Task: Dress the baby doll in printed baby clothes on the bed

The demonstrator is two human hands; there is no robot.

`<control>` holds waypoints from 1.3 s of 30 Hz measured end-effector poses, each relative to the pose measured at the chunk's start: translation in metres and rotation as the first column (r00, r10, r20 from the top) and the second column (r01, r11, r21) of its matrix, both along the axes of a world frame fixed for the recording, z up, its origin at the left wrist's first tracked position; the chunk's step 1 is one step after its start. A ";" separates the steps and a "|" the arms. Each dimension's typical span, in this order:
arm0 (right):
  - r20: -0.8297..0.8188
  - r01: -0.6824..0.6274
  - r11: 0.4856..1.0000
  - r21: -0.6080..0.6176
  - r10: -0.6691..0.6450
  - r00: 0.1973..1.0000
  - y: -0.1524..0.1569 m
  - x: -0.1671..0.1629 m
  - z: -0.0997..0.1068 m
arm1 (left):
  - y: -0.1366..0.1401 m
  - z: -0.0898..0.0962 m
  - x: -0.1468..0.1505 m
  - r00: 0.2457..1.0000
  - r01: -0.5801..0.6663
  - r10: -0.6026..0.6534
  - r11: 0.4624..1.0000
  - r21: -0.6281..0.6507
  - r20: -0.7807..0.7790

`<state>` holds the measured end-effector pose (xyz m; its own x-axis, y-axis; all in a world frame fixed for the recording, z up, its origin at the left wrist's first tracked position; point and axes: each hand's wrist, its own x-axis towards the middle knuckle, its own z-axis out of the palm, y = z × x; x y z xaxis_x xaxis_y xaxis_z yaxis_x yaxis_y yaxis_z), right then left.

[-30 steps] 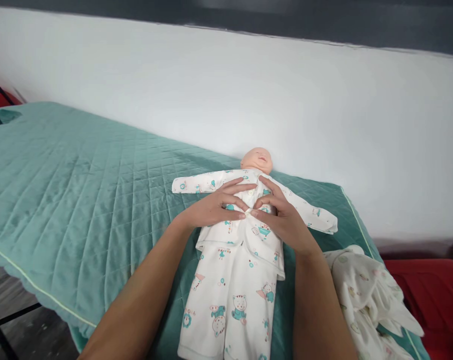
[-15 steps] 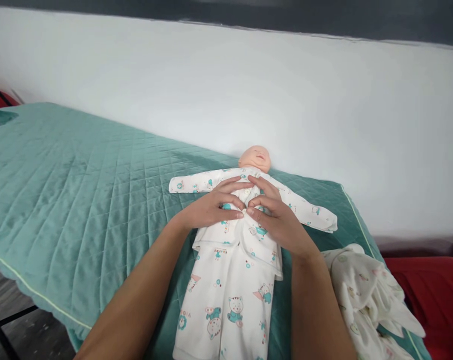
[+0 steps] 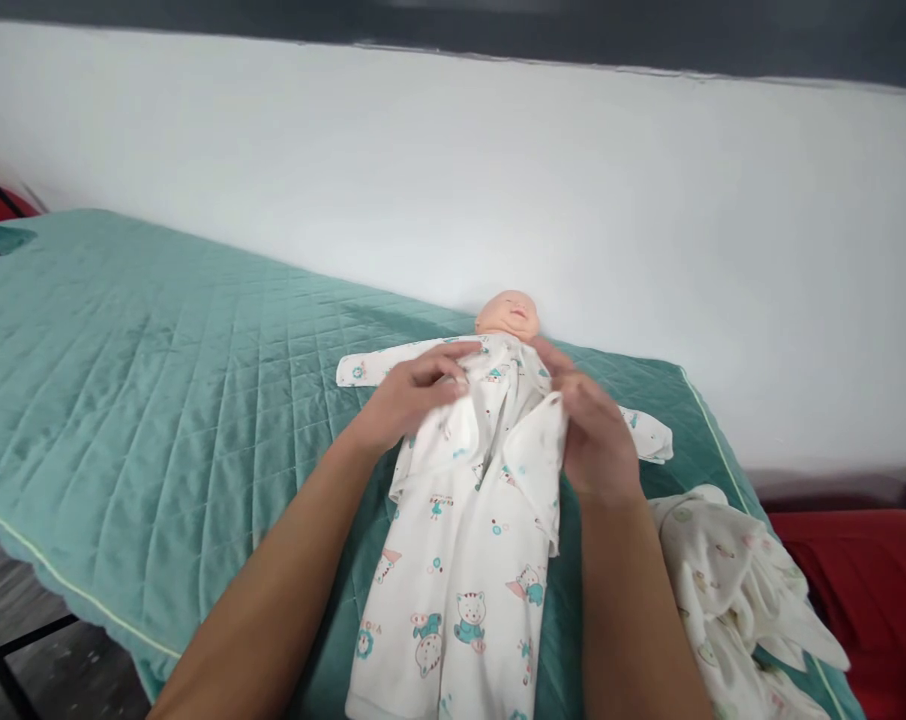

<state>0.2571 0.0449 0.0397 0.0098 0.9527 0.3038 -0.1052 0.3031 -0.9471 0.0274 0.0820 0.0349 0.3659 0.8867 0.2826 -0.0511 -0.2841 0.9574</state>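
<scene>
Apparently partway along, we are holding the shirt [image 3: 532, 450] open at the chest, left hand [image 3: 408, 397] and right hand [image 3: 597, 440] pinching opposite edges; the doll [image 3: 507, 318] is lying centrally, head [image 3: 507, 308] toward twelve o'clock, its sleeves [image 3: 358, 369] and trousers [image 3: 453, 580] remaining on.

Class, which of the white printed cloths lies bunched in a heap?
The bundle on the right edge of the quilt. The printed top and trousers differ: they stretch out below the doll's head.

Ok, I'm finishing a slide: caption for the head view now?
Left hand and right hand hold open a doll's printed white top on a green quilted cover.
</scene>
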 end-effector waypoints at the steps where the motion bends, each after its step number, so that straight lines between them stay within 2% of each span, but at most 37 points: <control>1: -0.117 0.125 0.991 -0.039 -0.129 0.985 0.003 0.002 -0.004 | 0.003 -0.003 -0.002 0.988 -0.090 0.098 0.994 -0.065 0.118; 3: -0.188 0.364 0.915 -0.173 -0.393 0.900 0.010 0.004 -0.012 | 0.010 -0.010 -0.004 0.925 -0.254 0.299 0.945 -0.205 0.235; 5: -0.020 0.512 0.824 -0.243 -0.532 0.847 0.016 0.004 -0.017 | 0.015 -0.015 -0.003 0.887 -0.381 0.435 0.879 -0.287 0.156; 7: 0.252 0.571 0.797 -0.198 -0.521 0.815 0.019 0.001 -0.017 | 0.017 -0.018 0.001 0.882 -0.460 0.471 0.851 -0.251 -0.018; 9: 0.458 0.566 0.813 -0.138 -0.455 0.764 0.019 -0.002 -0.016 | 0.018 -0.019 0.005 0.885 -0.454 0.427 0.879 -0.142 -0.188; 11: 0.551 0.559 0.824 -0.097 -0.423 0.720 0.019 0.003 -0.016 | 0.019 -0.020 0.004 0.878 -0.398 0.360 0.915 -0.063 -0.315; 13: 0.568 0.624 0.779 -0.051 -0.492 0.660 0.019 0.017 -0.020 | 0.024 -0.021 -0.002 0.829 -0.438 0.400 0.899 -0.009 -0.391; 14: 0.566 0.683 0.730 -0.031 -0.550 0.614 0.019 0.026 -0.023 | 0.027 -0.023 -0.008 0.777 -0.513 0.479 0.858 0.031 -0.409; 16: 0.565 0.792 0.610 -0.015 -0.649 0.510 0.020 0.045 -0.030 | 0.035 -0.028 -0.020 0.613 -0.682 0.663 0.719 0.135 -0.431; 17: 0.573 0.817 0.577 -0.012 -0.666 0.478 0.021 0.052 -0.034 | 0.039 -0.031 -0.025 0.519 -0.741 0.729 0.644 0.190 -0.446; 18: 0.596 0.824 0.566 0.007 -0.664 0.451 0.023 0.057 -0.037 | 0.042 -0.035 -0.029 0.436 -0.770 0.769 0.588 0.249 -0.467; 19: 0.628 0.814 0.579 0.044 -0.650 0.429 0.024 0.057 -0.040 | 0.044 -0.038 -0.030 0.372 -0.770 0.790 0.556 0.314 -0.487; 21: 0.700 0.747 0.644 0.162 -0.609 0.373 0.026 0.051 -0.044 | 0.047 -0.043 -0.028 0.304 -0.711 0.815 0.538 0.452 -0.493; 23: 0.757 0.657 0.714 0.241 -0.562 0.333 0.029 0.039 -0.046 | 0.048 -0.046 -0.020 0.326 -0.614 0.826 0.555 0.562 -0.460; 26: 0.803 0.601 0.775 0.197 -0.479 0.355 0.030 0.026 -0.045 | 0.049 -0.049 -0.009 0.417 -0.458 0.760 0.650 0.607 -0.499; 28: 0.817 0.621 0.770 0.148 -0.449 0.362 0.029 0.024 -0.044 | 0.051 -0.049 -0.004 0.422 -0.381 0.710 0.703 0.601 -0.564; 30: 0.833 0.636 0.761 0.129 -0.431 0.347 0.027 0.025 -0.043 | 0.053 -0.049 -0.002 0.391 -0.356 0.694 0.720 0.596 -0.604; 35: 0.875 0.615 0.781 0.106 -0.367 0.316 0.023 0.030 -0.045 | 0.058 -0.049 -0.001 0.350 -0.395 0.704 0.709 0.583 -0.618; 39: 0.861 0.614 0.769 0.176 -0.423 0.284 0.023 0.034 -0.051 | 0.060 -0.049 -0.006 0.367 -0.472 0.721 0.689 0.550 -0.588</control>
